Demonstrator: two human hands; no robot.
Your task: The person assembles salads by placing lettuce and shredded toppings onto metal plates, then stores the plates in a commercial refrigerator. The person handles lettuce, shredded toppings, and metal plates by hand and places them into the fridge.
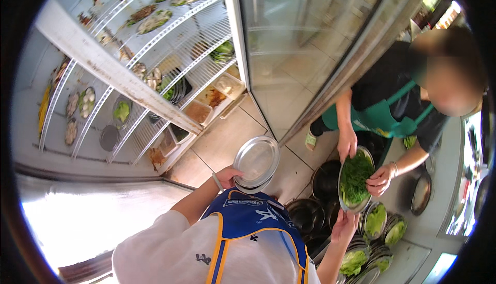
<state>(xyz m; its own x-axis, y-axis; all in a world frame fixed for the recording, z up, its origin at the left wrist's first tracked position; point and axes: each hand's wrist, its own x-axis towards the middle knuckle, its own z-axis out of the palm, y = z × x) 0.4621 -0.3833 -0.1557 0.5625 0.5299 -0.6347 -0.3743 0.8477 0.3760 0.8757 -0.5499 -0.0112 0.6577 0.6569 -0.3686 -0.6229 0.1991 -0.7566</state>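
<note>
My left hand (227, 177) grips the edge of a small stack of oval metal plates (258, 161), held in front of my blue apron; the top plate is bare. On the right, my right hand (345, 226) is closed on the near end of another oval metal plate (355, 207), heaped with chopped leafy greens (357, 173). A co-worker in a green apron (400, 121) has one hand (347, 143) at the far end of that plate. Their other hand (381, 179) touches its right side, by the greens.
An open fridge (170, 51) at the left holds wire shelves with plated food and, low down, food tubs (212, 97). Its glass door (305, 36) stands open between it and the co-worker. Stacked plates with lettuce (373, 221) and dark pans (306, 217) lie at the lower right.
</note>
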